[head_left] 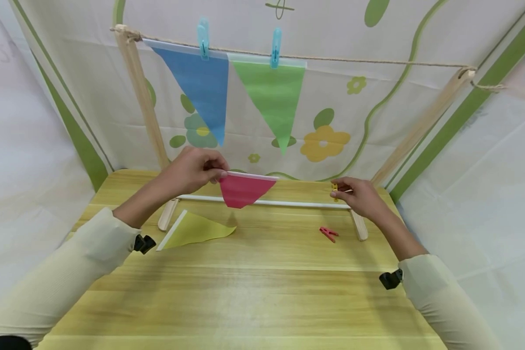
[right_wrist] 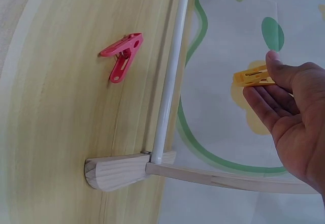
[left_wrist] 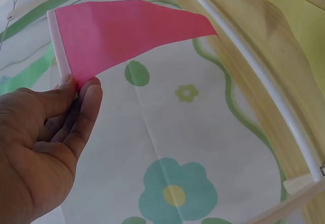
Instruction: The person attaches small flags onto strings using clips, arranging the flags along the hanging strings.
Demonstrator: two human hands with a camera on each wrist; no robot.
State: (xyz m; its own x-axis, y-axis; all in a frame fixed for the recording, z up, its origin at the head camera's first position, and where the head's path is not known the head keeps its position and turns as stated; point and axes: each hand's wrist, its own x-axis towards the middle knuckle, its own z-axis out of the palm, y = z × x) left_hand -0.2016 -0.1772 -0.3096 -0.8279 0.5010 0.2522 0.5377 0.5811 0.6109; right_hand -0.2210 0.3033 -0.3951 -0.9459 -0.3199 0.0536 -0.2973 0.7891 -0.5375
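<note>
From the head view, the left hand [head_left: 195,169] pinches the pink flag [head_left: 245,189] by its white hem, above the white rail [head_left: 288,203]. The left wrist view cuts off the flag's hem end. In the right wrist view, the right hand [right_wrist: 292,109] pinches a yellow clothespin [right_wrist: 252,76]; the red clothespin [right_wrist: 122,56] lies on the bench [right_wrist: 61,132], beyond the rail.

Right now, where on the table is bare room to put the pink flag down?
The widest free patch is the near half of the table, between the two sleeves. A smaller one lies between the yellow flag and the red clothespin, in front of the white rod. It is crowded around the rack's wooden foot and along that rod.
</note>
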